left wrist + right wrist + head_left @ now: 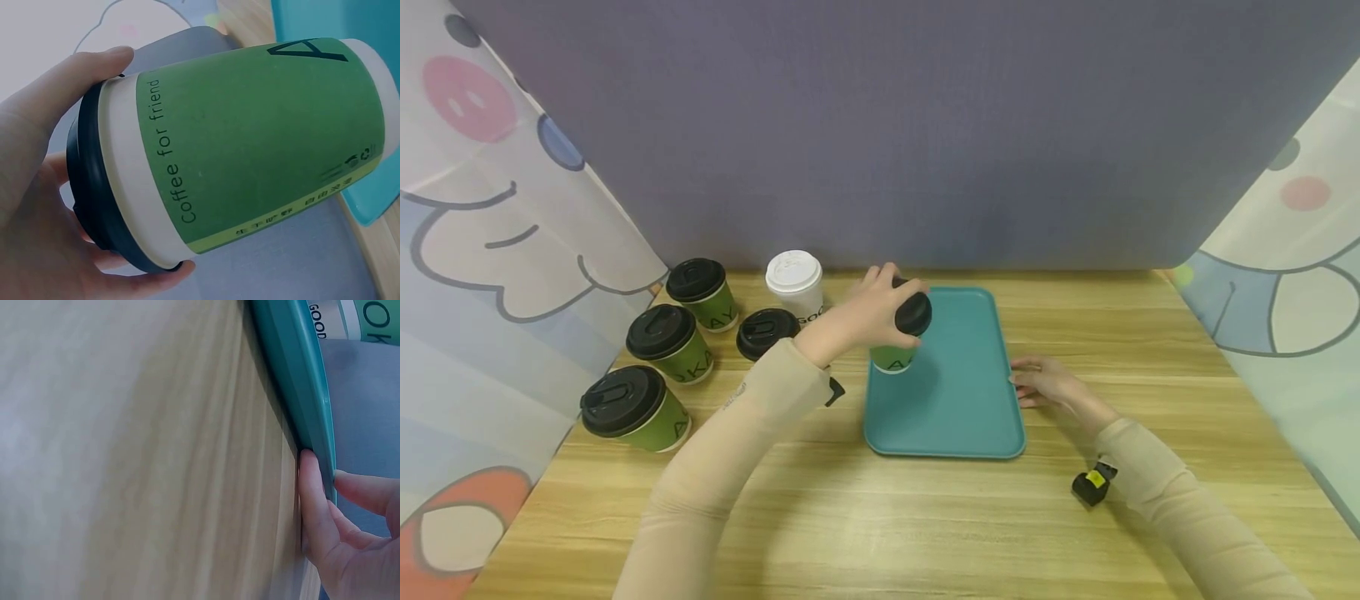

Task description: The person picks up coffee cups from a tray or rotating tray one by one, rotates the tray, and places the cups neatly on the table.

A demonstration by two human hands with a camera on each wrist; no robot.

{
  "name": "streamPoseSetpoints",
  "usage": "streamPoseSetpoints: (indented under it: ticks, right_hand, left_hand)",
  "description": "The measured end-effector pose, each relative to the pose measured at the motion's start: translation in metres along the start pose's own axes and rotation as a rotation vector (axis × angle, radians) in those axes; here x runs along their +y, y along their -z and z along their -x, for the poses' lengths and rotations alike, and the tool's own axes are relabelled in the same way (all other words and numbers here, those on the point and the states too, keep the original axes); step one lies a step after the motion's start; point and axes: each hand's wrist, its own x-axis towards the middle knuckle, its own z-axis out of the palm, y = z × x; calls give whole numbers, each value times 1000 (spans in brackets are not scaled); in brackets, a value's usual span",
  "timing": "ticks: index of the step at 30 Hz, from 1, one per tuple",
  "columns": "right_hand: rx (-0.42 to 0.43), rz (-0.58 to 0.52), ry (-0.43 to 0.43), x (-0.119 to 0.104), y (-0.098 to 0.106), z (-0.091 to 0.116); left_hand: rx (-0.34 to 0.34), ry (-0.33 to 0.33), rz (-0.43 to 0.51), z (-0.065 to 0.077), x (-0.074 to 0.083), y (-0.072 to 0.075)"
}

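Observation:
My left hand (pixel 868 312) grips a paper coffee cup (pixel 893 358) by its black lid, above the left part of a teal tray (pixel 955 417). In the left wrist view the cup (pixel 262 137) shows a green sleeve lettered "Coffee for friend" and a white bottom rim; thumb and fingers curl round its lid (pixel 94 162). At the tray's right edge is my right hand (pixel 1051 383). The right wrist view shows the thumb over the tray's rim (pixel 312 394) and fingertips against its outer underside, pinching it.
Along the table's left side stand several green-sleeved cups with black lids, among them a near cup (pixel 658 421), a middle cup (pixel 688 358) and a far cup (pixel 715 308). A white-lidded cup (pixel 797 287) and another black lid (pixel 767 332) are behind my left forearm. A grey panel (pixel 910 150) closes the back.

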Motion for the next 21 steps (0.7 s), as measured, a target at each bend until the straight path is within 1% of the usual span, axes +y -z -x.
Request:
streamPoseSetpoints:
  ticks: [5, 15, 21]
  right_hand:
    - [9, -9, -10, 2, 0, -2]
    - [8, -5, -12, 2, 0, -2]
    - [11, -2, -17, 2, 1, -3]
  left_hand:
    - [29, -15, -10, 13, -4, -1]
    - [39, 26, 15, 39, -13, -2]
    - [65, 36, 42, 56, -19, -6]
